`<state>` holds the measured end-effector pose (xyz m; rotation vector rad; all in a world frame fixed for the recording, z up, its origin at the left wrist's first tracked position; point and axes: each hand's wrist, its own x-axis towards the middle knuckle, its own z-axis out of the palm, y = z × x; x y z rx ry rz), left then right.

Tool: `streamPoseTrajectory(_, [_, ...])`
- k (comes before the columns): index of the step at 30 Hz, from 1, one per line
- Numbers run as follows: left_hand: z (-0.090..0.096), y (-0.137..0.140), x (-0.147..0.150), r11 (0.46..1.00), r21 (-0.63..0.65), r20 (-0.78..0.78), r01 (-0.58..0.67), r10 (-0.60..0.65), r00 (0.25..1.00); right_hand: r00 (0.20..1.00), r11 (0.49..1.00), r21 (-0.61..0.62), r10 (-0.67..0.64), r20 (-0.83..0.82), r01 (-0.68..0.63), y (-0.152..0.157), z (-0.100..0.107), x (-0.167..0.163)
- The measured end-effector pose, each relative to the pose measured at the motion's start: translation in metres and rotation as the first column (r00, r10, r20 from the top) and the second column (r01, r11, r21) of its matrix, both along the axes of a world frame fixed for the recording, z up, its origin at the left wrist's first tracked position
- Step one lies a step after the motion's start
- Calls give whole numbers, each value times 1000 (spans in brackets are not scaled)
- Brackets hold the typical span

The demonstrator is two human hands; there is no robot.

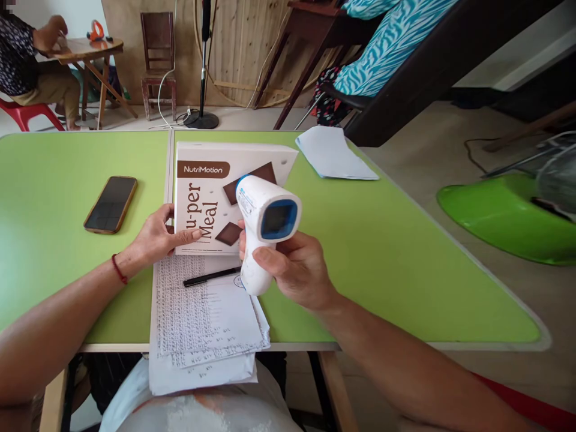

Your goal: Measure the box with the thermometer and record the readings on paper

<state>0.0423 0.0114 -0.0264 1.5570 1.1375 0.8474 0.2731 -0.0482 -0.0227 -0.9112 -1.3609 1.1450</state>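
Note:
My right hand is wrapped round the handle of a white and blue infrared thermometer, its dark screen facing me. Behind it stands a white NutriMotion box with brown print. My left hand grips the box's lower left edge, thumb across the front. Beneath the box lie several handwritten sheets of paper, hanging past the near table edge. A black pen rests on them, one end hidden behind the thermometer.
The green table bears a phone at left and folded white paper at the far right. Beyond stand a wooden chair and a fan or stand base. One person sits at back left; another's patterned clothes show at top right.

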Motion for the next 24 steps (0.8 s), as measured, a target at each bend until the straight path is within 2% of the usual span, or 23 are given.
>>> streamPoseTrajectory(10, [-2, 3, -3, 998, 38, 18, 46, -46, 999, 1000, 1000, 14, -11, 14, 10, 2, -1, -5])
streamPoseTrajectory(15, [-1, 3, -3, 999, 20, -9, 28, -28, 1000, 1000, 1000, -1, 12, -27, -12, 3, -3, -9])
streamPoseTrajectory(24, [-2, 5, -5, 997, 60, -9, 55, -55, 998, 999, 999, 20, 44, 22, -44, 3, 1, -11])
